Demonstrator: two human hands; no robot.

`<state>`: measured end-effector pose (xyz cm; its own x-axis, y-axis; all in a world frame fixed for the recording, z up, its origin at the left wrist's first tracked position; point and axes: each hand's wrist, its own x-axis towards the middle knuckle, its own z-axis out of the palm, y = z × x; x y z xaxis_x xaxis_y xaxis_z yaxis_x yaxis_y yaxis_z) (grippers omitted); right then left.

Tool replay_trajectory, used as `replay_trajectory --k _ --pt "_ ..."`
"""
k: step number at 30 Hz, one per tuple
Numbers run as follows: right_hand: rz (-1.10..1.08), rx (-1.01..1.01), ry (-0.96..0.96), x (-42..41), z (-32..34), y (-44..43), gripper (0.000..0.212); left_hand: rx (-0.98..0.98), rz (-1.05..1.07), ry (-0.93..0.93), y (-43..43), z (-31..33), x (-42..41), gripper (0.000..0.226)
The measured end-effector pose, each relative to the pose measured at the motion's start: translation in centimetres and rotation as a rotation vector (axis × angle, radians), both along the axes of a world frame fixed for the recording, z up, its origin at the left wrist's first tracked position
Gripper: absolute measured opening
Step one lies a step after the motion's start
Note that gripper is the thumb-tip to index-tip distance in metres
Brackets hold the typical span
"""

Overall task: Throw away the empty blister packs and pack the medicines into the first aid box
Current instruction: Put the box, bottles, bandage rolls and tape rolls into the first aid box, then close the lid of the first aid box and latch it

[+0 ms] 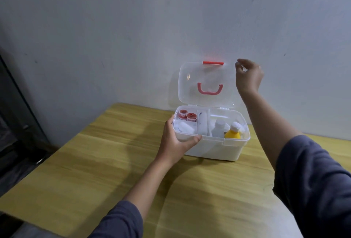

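A white first aid box (214, 148) stands on the wooden table near the wall. Its clear lid (207, 78) with a pink handle (209, 89) and red latch (213, 63) stands upright and open. Inside lie two red tape rolls (186, 115), white bandage rolls (185, 126), a clear bottle (219, 127) and a yellow bottle (233, 133) with a white cap. My left hand (175, 140) grips the box's front left corner. My right hand (247, 75) is at the lid's top right corner, fingers curled near its edge; contact is unclear.
The wooden table (95, 171) reaches from the wall toward me. A pale wall (133, 28) rises right behind the box. At the left, beyond the table edge, stands something dark (17, 123). No blister packs are in view.
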<state>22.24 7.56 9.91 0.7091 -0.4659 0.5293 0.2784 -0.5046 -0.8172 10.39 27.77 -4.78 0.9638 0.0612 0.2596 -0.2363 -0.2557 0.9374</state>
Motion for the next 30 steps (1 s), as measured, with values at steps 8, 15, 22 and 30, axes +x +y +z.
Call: replay_trajectory --k 8,15,22,30 --pt "0.046 0.161 -0.031 -1.4 -0.5 -0.4 0.022 -0.011 0.01 -0.02 -0.1 -0.2 0.1 0.108" --pt "0.199 -0.021 -0.176 -8.3 -3.0 -2.1 0.017 -0.068 0.017 -0.043 -0.1 -0.2 0.3 0.101" --pt "0.131 -0.201 -0.293 -13.6 -8.8 -2.2 0.018 -0.125 0.015 -0.06 -0.2 -0.1 0.3 0.101" --pt "0.113 -0.256 -0.246 -16.0 -13.4 -2.1 0.023 -0.179 -0.004 -0.101 -0.4 0.1 -0.1 0.079"
